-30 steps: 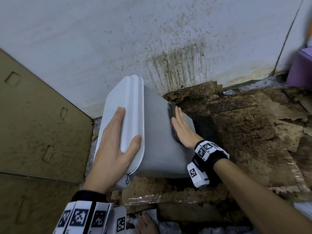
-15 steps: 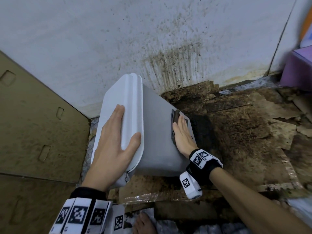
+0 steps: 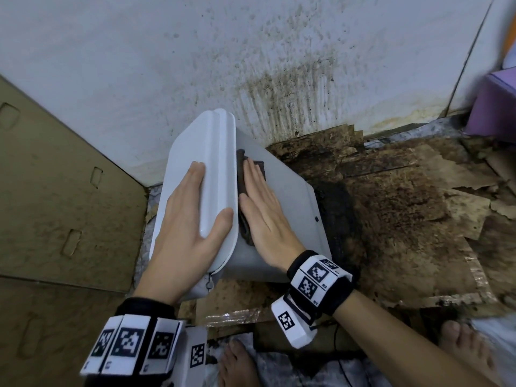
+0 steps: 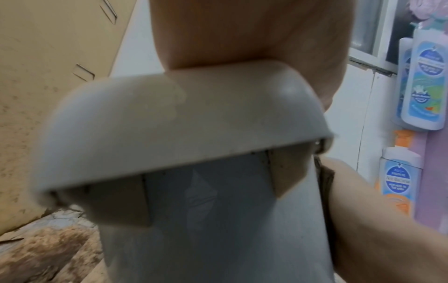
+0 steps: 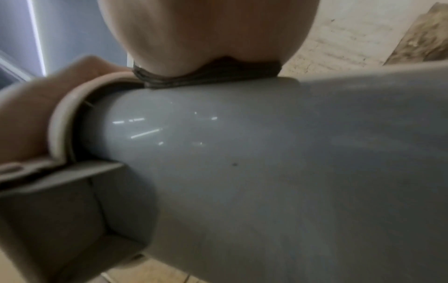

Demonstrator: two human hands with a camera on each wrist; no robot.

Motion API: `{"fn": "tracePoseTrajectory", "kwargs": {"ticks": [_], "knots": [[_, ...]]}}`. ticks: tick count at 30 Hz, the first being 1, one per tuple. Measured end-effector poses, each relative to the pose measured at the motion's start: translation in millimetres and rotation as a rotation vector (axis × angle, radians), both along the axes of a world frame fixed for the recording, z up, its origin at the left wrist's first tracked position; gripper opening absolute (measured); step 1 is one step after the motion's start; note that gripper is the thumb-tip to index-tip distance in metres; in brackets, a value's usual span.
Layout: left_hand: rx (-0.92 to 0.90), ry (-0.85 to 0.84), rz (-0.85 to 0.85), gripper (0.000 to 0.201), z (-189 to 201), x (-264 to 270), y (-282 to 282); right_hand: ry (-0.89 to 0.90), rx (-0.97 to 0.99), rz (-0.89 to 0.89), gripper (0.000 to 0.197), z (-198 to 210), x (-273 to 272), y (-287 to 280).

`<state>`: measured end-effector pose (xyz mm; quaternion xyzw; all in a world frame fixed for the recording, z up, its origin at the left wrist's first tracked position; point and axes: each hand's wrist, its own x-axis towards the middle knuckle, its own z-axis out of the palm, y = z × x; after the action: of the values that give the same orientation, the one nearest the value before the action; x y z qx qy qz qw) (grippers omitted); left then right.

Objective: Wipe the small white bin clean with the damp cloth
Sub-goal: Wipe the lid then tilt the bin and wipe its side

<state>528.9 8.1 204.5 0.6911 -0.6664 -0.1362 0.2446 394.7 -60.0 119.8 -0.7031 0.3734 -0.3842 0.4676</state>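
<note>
The small white bin (image 3: 290, 208) lies tipped over on its side on the floor, lid (image 3: 206, 152) facing left. My left hand (image 3: 192, 208) rests flat on the lid with the thumb hooked over its rim. My right hand (image 3: 261, 202) presses flat on the bin's upper side, right beside the lid. Under that palm lies the dark brown cloth (image 3: 243, 174); only its edges show. The left wrist view has the lid (image 4: 169, 124) and grey body (image 4: 218, 220) close up. The right wrist view shows the cloth (image 5: 206, 76) squeezed between my palm and the bin (image 5: 266, 162).
A stained white wall (image 3: 251, 51) stands right behind the bin. Brown cardboard (image 3: 55, 205) leans at the left. Dirty, torn cardboard (image 3: 405, 219) covers the floor to the right. A purple box (image 3: 497, 107) sits at the far right. Bare feet (image 3: 237, 364) are near the bottom edge.
My right hand has slid with the cloth along the bin's side, from near its base up to just beside the lid. The left hand stays on the lid.
</note>
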Motion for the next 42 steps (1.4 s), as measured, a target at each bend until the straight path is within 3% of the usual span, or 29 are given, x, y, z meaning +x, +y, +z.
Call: {"fn": "tracePoseTrajectory", "kwargs": {"ticks": [8,12,15,22,25,30,37,42], "knots": [[0.009,0.051,0.024,0.080,0.4,5.8,2.5,0.052,0.082,-0.084,0.055,-70.0,-31.9,8.7],[0.007,0.070,0.033,0.080,-0.9,10.1,3.6,0.226,0.107,-0.128,0.052,-120.0,-59.3,17.8],[-0.002,0.065,0.026,0.082,-1.8,9.4,3.1,0.170,0.322,-0.210,0.052,-134.4,-66.3,20.0],[-0.007,0.032,0.024,0.082,-2.3,9.4,1.0,0.093,0.420,-0.345,0.054,-101.3,-39.8,22.0],[-0.009,0.030,0.033,0.080,-2.5,10.3,1.5,0.077,0.306,-0.300,0.063,-63.2,-17.7,28.1],[-0.014,0.025,0.017,0.084,-3.0,7.8,1.1,-0.010,0.062,-0.196,0.058,-11.9,9.4,41.4],[-0.014,0.020,0.025,0.079,-4.3,7.2,0.9,-0.024,-0.115,-0.197,0.054,-15.8,7.6,44.2],[-0.020,0.020,0.027,0.080,-3.2,6.2,0.4,-0.021,-0.189,-0.264,0.057,-47.8,-5.5,40.1]]}}
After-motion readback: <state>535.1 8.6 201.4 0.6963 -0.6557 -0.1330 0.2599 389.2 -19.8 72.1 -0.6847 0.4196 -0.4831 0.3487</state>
